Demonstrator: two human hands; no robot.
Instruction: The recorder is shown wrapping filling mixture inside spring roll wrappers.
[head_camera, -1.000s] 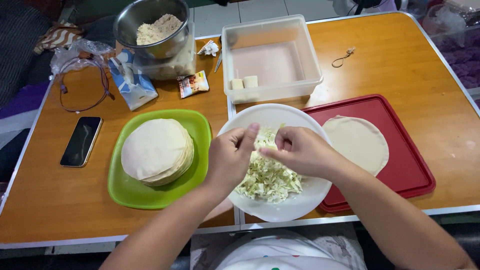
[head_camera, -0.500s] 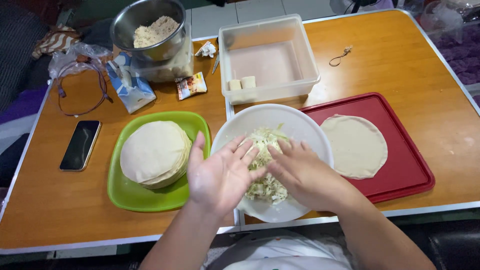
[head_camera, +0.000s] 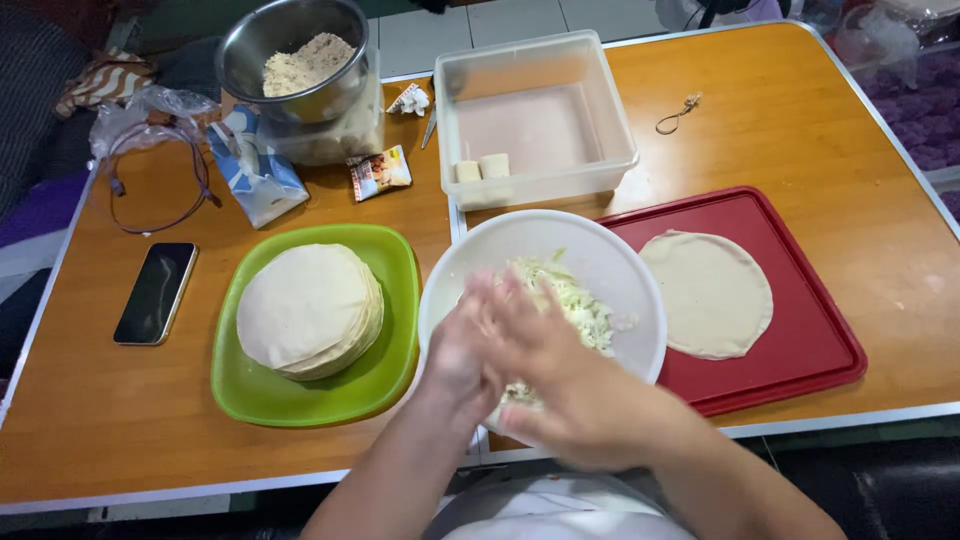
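My left hand (head_camera: 452, 352) and my right hand (head_camera: 548, 362) are pressed together over the near side of a white bowl (head_camera: 600, 236). Both are blurred by motion, the right lying partly over the left. The bowl holds pale green shredded cabbage (head_camera: 582, 303), some of it hidden under my hands. Whether any of it is caught between my palms is unclear. Left of the bowl, a green plate (head_camera: 392, 262) carries a stack of round white wrappers (head_camera: 310, 312). To the right, a red tray (head_camera: 805, 352) has one wrapper (head_camera: 710, 293) lying flat on it.
Behind the bowl stands a clear plastic tub (head_camera: 622, 130) with two small white blocks (head_camera: 482, 167). A metal bowl of crumbs (head_camera: 300, 55), a blue-white packet (head_camera: 255, 172), a small sachet (head_camera: 380, 172), a looped cord (head_camera: 150, 185) and a dark phone (head_camera: 156, 292) lie at the left on the wooden table.
My hands were apart above the cabbage, then spread flat over the bowl. They have since drawn together toward the bowl's near rim.
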